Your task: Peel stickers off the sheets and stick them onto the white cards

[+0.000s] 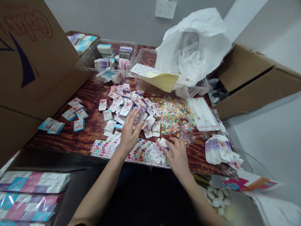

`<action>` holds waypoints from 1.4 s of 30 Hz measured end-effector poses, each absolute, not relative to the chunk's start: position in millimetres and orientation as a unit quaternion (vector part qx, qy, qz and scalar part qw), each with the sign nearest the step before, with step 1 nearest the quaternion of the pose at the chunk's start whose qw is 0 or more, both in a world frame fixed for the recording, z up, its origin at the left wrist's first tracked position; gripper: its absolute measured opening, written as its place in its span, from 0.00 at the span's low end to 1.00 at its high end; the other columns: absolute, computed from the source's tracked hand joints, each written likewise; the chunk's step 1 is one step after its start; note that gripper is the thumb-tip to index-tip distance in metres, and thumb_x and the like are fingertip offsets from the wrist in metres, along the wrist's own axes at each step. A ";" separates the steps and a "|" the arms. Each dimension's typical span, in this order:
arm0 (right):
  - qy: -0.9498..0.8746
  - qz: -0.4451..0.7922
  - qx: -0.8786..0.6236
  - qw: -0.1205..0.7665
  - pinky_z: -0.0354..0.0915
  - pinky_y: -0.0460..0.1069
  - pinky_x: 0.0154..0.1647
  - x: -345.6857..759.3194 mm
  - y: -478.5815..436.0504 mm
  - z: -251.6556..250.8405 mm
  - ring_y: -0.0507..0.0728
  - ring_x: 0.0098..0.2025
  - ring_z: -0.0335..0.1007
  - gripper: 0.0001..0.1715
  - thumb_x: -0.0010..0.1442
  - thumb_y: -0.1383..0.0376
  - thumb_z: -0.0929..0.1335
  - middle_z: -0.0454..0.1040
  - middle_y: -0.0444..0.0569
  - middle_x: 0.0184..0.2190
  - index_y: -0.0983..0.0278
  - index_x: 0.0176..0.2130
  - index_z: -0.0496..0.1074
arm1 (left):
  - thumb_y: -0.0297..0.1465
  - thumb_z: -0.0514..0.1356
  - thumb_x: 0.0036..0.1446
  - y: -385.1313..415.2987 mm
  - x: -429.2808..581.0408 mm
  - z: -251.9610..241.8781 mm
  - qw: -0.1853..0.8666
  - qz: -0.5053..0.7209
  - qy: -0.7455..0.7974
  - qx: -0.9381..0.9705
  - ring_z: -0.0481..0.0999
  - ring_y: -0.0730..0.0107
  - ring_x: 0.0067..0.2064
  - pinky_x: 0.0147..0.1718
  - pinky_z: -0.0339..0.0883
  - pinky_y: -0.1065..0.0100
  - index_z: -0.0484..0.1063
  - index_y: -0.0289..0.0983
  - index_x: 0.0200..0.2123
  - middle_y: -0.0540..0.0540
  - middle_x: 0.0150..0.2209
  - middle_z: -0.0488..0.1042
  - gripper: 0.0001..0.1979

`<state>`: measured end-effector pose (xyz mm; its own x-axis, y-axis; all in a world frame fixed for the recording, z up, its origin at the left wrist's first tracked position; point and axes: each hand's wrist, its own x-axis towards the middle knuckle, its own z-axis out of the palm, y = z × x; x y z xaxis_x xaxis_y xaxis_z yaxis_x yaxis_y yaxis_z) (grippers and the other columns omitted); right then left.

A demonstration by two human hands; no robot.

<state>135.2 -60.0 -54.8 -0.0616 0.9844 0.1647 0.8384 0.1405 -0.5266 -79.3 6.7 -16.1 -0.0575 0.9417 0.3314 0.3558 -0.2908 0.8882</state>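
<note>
- Pink-and-blue shrink-wrapped bundles (35, 182), two of them, sit at lower left below the near edge of the wood-grain surface (87, 138).
- Right hand (177, 158) curves down, its fingertips (169, 141) on small white cards (156, 155); whether it pinches one cannot be told.
- Those cards overlap sticker sheets (138, 153), at least four, spread along the near edge.
- Left hand (129, 135) stands open, fingers spread and gripping nothing, above a heap of loose printed cards (124, 108), just beside a clear packet (141, 114).
- Risk: the heap is too overlapped to count, and a careless sweep of either hand could push cards into the multicoloured small packets (174, 114) just to the right, mixing the piles.
- Seven blue-edged cards (79, 125) lie well left of the heap; one fanned stack of cards (219, 150) sits at right, near one flat clear bag (202, 114).
- Two clear plastic tubs (82, 61) hold wrapped stacks and sheets at the far side, beside one white plastic bag (192, 47).
- Two cardboard boxes (35, 56) (244, 78) flank the scene; one double wall socket (166, 8) is farthest.
</note>
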 end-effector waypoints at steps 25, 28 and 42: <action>-0.651 0.429 -0.519 0.350 0.61 0.52 0.46 123.9 -51.0 -9.7 0.58 0.44 0.66 0.13 0.60 0.62 0.69 0.71 0.48 0.37 0.62 0.25 0.68 | 0.45 0.64 0.54 -53.8 -39.8 -36.1 0.787 0.389 0.379 0.292 0.71 0.73 0.28 0.30 0.66 0.71 0.74 0.34 0.39 0.48 0.30 0.73 0.19; -0.592 0.447 -0.542 0.396 0.61 0.48 0.35 119.2 -49.7 -11.6 0.54 0.32 0.64 0.10 0.57 0.63 0.71 0.67 0.43 0.28 0.62 0.27 0.68 | 0.40 0.66 0.53 -51.1 -44.6 -33.4 0.734 0.386 0.411 0.378 0.73 0.72 0.33 0.34 0.65 0.72 0.74 0.33 0.37 0.48 0.32 0.75 0.16; -0.514 0.499 -0.516 0.471 0.64 0.47 0.35 117.9 -45.5 -17.1 0.54 0.34 0.68 0.09 0.59 0.61 0.70 0.72 0.44 0.31 0.61 0.41 0.73 | 0.33 0.59 0.60 -56.5 -46.3 -34.8 0.553 0.437 0.467 0.533 0.75 0.68 0.38 0.38 0.68 0.69 0.75 0.37 0.44 0.46 0.38 0.77 0.10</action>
